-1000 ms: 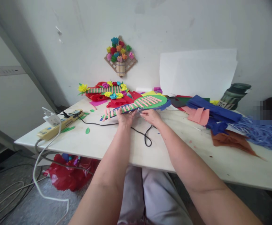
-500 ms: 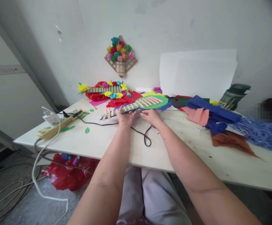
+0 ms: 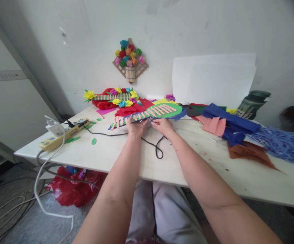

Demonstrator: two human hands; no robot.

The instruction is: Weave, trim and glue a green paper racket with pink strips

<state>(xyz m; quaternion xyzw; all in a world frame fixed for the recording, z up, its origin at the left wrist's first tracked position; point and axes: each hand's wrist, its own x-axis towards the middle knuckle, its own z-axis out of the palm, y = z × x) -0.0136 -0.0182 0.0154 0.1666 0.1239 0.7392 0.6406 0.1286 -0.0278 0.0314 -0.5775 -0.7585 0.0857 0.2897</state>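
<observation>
My left hand [image 3: 136,128] is closed around the underside of a long green craft board [image 3: 178,110], narrow at the left and rounded at the right, its thumb on the near edge. Crossed pink strips [image 3: 159,109] lie over the board's face, and blue paper [image 3: 179,116] shows along its lower rim. My right hand [image 3: 164,126] pinches a thin, dark, tool-like thing [image 3: 151,119] against that near edge; its kind is too small to make out. Below both hands, a black cord [image 3: 150,143] loops across the white table [image 3: 126,156].
At the back left lies a similar piece with paper flowers [image 3: 122,103]. A power strip [image 3: 63,135] with plugs sits at the left edge. On the right are blue crepe paper [image 3: 230,118], brown paper [image 3: 249,154], blue shreds [image 3: 284,144] and a green bottle [image 3: 253,104].
</observation>
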